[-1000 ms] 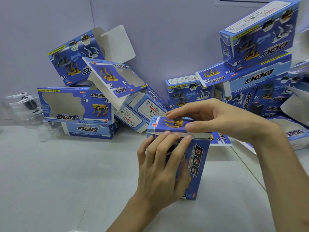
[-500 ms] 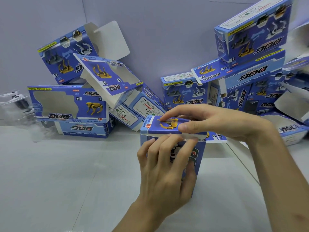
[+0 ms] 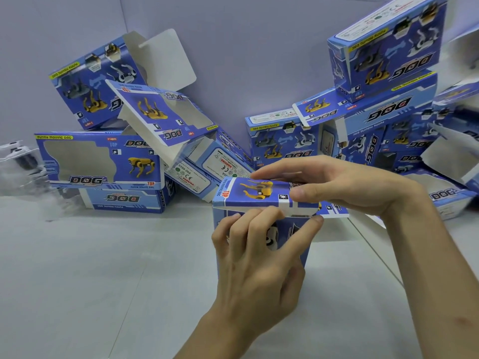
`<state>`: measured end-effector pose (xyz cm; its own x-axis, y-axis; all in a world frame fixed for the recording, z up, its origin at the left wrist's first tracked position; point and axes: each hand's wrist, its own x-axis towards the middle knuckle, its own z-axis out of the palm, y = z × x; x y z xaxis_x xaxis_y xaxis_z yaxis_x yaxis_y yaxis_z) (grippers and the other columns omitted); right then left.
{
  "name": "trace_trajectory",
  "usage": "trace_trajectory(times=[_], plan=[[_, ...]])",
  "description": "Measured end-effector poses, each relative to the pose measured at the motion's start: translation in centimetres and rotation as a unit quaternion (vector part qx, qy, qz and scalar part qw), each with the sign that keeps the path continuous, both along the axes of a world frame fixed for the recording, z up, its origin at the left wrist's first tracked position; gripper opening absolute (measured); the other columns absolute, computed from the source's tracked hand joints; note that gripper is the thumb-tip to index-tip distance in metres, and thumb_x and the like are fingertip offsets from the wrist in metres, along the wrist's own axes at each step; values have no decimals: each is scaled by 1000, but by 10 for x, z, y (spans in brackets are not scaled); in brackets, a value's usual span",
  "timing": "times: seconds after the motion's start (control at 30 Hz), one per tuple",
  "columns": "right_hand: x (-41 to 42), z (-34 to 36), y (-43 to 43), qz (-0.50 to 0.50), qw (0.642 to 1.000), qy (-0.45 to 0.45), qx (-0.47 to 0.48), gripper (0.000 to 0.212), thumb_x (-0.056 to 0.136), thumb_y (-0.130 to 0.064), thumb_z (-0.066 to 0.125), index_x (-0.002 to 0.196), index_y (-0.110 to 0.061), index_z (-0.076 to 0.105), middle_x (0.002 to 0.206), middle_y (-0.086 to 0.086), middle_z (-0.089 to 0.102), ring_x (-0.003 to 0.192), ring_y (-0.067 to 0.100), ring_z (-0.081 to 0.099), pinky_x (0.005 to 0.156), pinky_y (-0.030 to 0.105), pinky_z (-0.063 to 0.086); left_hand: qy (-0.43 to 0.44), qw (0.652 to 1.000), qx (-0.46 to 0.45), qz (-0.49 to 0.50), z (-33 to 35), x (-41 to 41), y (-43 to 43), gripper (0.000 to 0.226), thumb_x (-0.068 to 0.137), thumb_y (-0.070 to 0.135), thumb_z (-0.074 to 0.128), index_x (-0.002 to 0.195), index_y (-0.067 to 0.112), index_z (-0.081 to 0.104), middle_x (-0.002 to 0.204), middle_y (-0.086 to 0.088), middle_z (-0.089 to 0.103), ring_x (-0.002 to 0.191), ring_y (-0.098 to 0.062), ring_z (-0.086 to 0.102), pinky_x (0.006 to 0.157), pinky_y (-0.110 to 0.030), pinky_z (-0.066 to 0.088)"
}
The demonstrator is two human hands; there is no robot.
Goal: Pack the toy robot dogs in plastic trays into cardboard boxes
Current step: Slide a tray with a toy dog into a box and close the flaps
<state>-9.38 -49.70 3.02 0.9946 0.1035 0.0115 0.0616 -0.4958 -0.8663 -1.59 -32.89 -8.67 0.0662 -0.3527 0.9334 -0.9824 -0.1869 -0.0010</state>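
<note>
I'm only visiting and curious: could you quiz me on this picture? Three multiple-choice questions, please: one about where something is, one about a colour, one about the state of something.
1. Where do the clear plastic trays lie?
A) on the right-hand pile
B) at the far left, by the wall
C) under the hands

2. What colour is the dog printed on the top flap of the box that the left hand grips?
A) red
B) green
C) yellow

3. How is that top flap?
A) folded over, its white tuck tab not yet in
B) torn off
C) standing straight up

Answers:
1 B, they show blurred at the view's left edge.
2 C, a yellow dog on blue.
3 A, the right hand presses it down while white card shows under its front edge.
</note>
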Motion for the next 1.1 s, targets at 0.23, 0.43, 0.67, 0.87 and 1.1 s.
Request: trace_trajectory(times=[0.23,0.43,0.67,0.87,1.1], plan=[[-1,5,5,-15,999,-5,-45,41,94,-20,64,134,-29,61,136,-13,62,129,4,54,97,13,45,6,1000,1,-10,2,-3,2,55,80,21,56,133,34,51,125,-1,39,128,-19,25,103,-37,23],[-1,5,7,-34,997,2,-64,41,88,-29,67,128,-37,64,133,-19,62,127,0,54,96,17,48,-4,1000,-2,-13,1,0,0,54,81,20,54,133,34,53,127,-1,40,128,-19,26,105,-34,21],[1,1,8,-37,996,-8,-85,42,89,-26,72,128,-37,62,137,-22,57,133,-3,45,106,30,37,-27,999,-26,-23,1,12,1,52,82,17,57,131,32,54,125,-1,44,128,-18,32,105,-34,24],[-1,-5,7,-49,998,-5,-45,37,92,-36,64,128,-40,62,131,-19,60,120,20,59,101,33,51,48,991,-128,5,12,43,11,22,94,30,52,114,22,56,114,-8,59,111,-22,49,95,-38,31],[2,-2,7,-52,998,-5,-44,35,92,-25,70,126,-36,64,131,-20,60,119,6,60,94,19,50,77,982,-168,-27,7,46,10,15,90,21,57,104,23,57,101,0,59,97,-19,53,87,-35,33]])
